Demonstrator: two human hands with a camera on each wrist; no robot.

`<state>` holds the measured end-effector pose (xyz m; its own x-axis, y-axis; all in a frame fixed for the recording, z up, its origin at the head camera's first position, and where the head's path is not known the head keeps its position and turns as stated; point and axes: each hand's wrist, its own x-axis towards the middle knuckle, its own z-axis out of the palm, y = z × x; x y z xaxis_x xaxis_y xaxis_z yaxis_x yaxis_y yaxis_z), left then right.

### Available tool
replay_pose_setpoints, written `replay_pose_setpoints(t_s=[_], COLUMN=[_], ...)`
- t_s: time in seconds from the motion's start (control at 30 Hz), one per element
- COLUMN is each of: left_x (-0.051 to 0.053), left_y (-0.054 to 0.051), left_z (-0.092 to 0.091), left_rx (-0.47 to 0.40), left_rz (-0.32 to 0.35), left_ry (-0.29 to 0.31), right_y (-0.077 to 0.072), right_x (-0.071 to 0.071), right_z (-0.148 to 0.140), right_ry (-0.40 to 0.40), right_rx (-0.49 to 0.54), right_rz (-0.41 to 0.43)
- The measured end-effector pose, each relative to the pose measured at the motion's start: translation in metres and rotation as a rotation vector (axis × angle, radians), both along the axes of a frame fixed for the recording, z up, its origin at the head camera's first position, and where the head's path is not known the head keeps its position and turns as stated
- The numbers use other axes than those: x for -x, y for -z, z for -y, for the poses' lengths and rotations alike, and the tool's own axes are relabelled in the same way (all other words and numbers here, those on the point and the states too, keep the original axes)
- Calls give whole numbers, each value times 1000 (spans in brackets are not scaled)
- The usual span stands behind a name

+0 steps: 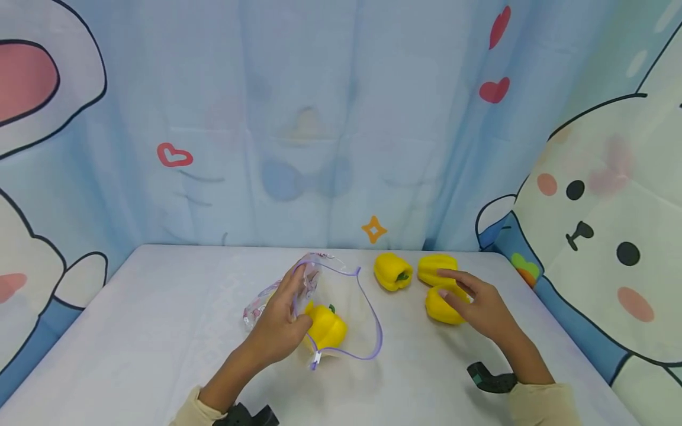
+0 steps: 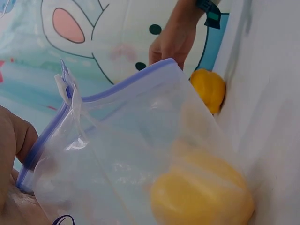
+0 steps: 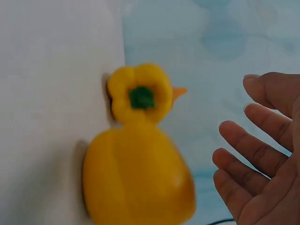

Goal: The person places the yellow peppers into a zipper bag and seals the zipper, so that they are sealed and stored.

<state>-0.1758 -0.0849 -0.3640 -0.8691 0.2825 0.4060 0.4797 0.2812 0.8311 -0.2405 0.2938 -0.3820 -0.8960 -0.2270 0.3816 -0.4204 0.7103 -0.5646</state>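
My left hand (image 1: 279, 328) grips the edge of a clear zip bag (image 2: 126, 136) with a purple zip strip, and its mouth is spread wide. Inside the bag lies a yellow bell pepper (image 1: 328, 328), seen blurred through the plastic in the left wrist view. Over on the right, my right hand (image 1: 487, 307) hovers by a yellow bell pepper (image 1: 441, 306), its fingers spread and relaxed. The right wrist view shows this hand (image 3: 262, 164) holding nothing, apart from the peppers. Just behind is another yellow bell pepper (image 1: 433, 267).
One more yellow bell pepper (image 1: 393, 271) sits on the white table (image 1: 176, 331), left of the pair. Crinkled clear plastic with a printed pattern (image 1: 259, 305) lies beyond my left hand; whether it belongs to the bag I cannot tell. A cartoon-print curtain (image 1: 298, 77) hangs behind.
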Motion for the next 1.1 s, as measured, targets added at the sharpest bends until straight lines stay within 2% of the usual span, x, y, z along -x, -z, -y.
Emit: replay_pose_setpoints(t_s=[0.13,0.3,0.6,0.77,0.97,1.1], left_x=[1,2,1,1,2,2], left_y=[1,3,0,0,0,0], left_z=[0,-1,0,1,2,3], left_rx=[-13,-4,5,10,17,10], left_rz=[-10,-2,-3,-4,-7,3], left_ry=[6,1,-2,2,-2,1], right_y=[5,11,29,39,49,53], right_x=[4,8,18,23,25,25], right_z=[-14,-29,-43,-50,-56,-58], right_ry=[32,56,73,99,84,75], right_rx=[-17,-21,97,132,233,239], right_rz=[0,56,153,244,430,484])
